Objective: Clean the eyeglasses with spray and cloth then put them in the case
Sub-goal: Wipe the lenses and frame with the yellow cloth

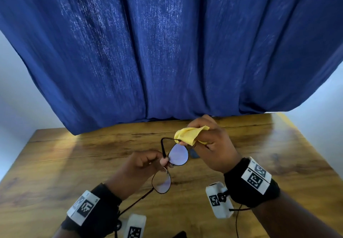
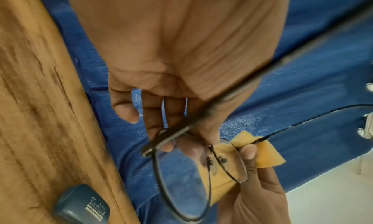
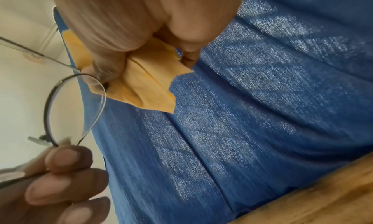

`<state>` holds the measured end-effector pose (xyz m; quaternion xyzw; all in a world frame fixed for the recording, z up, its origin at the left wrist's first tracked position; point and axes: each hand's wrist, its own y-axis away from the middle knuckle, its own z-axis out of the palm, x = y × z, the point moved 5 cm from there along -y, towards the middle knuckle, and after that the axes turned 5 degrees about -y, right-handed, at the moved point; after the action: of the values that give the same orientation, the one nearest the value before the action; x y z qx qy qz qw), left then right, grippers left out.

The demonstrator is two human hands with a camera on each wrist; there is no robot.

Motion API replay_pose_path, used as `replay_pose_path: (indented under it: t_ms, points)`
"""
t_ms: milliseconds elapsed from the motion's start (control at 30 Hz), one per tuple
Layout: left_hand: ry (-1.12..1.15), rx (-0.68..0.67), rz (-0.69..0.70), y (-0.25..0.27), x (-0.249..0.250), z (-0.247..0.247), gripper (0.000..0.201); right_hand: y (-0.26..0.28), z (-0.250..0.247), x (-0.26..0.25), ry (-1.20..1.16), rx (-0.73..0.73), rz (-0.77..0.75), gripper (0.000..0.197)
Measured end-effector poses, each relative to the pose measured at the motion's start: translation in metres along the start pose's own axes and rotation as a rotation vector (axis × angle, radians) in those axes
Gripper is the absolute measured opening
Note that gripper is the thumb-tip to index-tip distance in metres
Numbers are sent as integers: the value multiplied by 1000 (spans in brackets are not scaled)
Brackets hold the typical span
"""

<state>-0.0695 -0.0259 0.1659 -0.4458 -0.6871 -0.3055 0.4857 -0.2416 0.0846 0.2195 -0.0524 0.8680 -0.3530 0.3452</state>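
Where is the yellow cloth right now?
In the head view, the yellow cloth is off the wooden table, bunched in the right hand, pinched onto the far corner of the eyeglasses.

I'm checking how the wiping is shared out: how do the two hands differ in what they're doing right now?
The left hand pinches the eyeglasses at the bridge between the lenses; the right hand grips the yellow cloth and pinches it onto the frame's far corner. The left hand is bare on metal, while the right touches through fabric. Both are raised above the wooden table.
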Motion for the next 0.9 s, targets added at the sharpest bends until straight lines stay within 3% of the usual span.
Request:
replay_pose_path:
  t_ms: [133, 267, 400, 467, 533, 600, 667, 700, 733, 800, 900]
  points:
    - [-98, -22, -23, -4, 5, 10, 21, 1, -11, 8, 31, -15, 3, 18]
    - [-132, -4, -47, -13, 9, 19, 11, 2, -16, 15, -5, 1, 15, 37]
    - [-89, -4, -65, -19, 0, 25, 18, 5, -14, 29, 21, -28, 54, 20]
    - [5, 90, -91, -20, -7, 22, 15, 9, -15, 36, 1, -14, 138, 16]
    - [115, 209, -167, -19, -15, 16, 22, 16, -18, 50, -26, 9, 263, 35]
    - [182, 298, -280, -16, -23, 11, 29, 33, -21, 68, -36, 4, 468, 42]
    - [205, 366, -378, -11, -31, 3, 30, 67, -17, 94, -86, -33, 700, 35]
    - [221, 390, -409, -8, -35, 0, 29, 85, -13, 102, -111, -61, 803, 40]
    - [244, 406, -429, -4, -37, -2, 29, 101, -4, 108, -134, -95, 871, 59]
    - [297, 409, -440, 1, -37, -4, 30, 120, 8, 109, -190, -124, 943, 81]
    - [299, 394, -389, 9, -33, -10, 31, 97, 12, 76, -203, -70, 888, 56]
